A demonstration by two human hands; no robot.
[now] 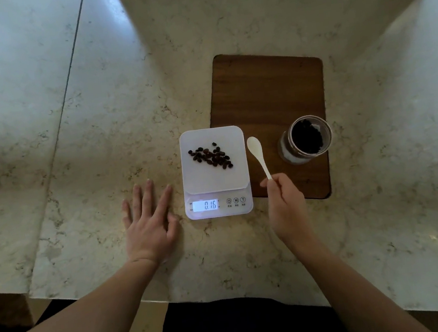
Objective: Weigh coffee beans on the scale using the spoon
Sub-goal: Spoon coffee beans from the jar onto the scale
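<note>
Pinching spoon handle in fingers.

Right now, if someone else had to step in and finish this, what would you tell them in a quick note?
Left hand: flat and open on the counter, left of the scale.
Right hand: holds the spoon by its handle; bowl looks empty, raised between scale and jar.
Done: a small pile of coffee beans sits on the scale; display shows 0.16.
Left: scoop more from the open jar on the wooden board if more weight is needed.
</note>
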